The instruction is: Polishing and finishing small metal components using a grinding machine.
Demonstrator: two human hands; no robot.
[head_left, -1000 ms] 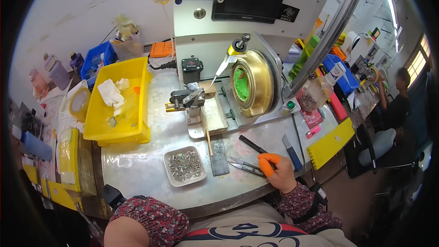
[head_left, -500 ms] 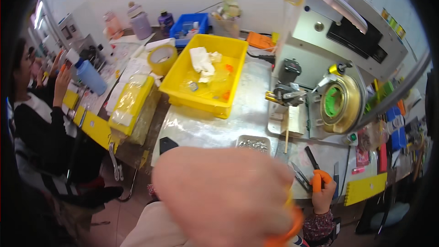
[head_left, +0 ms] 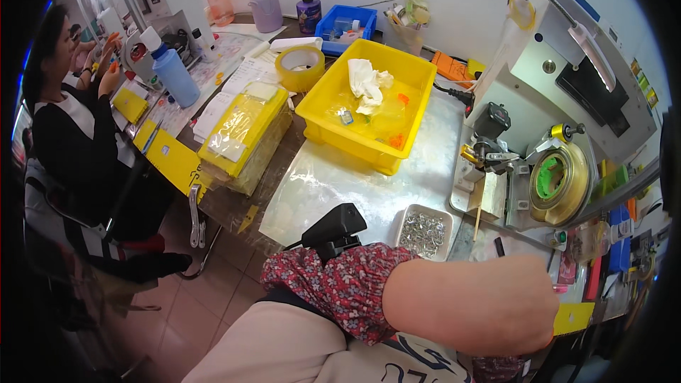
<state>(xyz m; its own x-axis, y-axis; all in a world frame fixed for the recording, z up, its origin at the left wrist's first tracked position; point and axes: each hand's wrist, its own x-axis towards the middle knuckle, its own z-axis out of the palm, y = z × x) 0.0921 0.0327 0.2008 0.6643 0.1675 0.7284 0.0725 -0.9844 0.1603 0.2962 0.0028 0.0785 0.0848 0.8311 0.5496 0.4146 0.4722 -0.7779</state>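
Note:
My left forearm, in a red floral sleeve (head_left: 340, 287), reaches across in front of me to the right. A black box-shaped device (head_left: 335, 227) sits at its wrist side. The back of my left hand (head_left: 507, 305) faces up, and its fingers are hidden. Of my right arm only a bit of dark floral cuff (head_left: 496, 369) shows below; the right hand is hidden behind the left. Beyond the left forearm stands a white tray (head_left: 448, 241) of small shiny metal parts. A dark tool handle (head_left: 499, 246) sticks out just past my left hand.
A yellow bin (head_left: 316, 117) with white tissue and orange bits stands on the metal sheet. Left of it are a tape roll (head_left: 299, 69) and a yellow wrapped block (head_left: 245, 131). A machine with a reel (head_left: 567, 177) stands right. A co-worker (head_left: 78, 128) sits at far left.
My left hand has moved right and away from the middle, so its forearm now shows. My right hand, seen before with orange finger covers, is now hidden. The view has shifted left.

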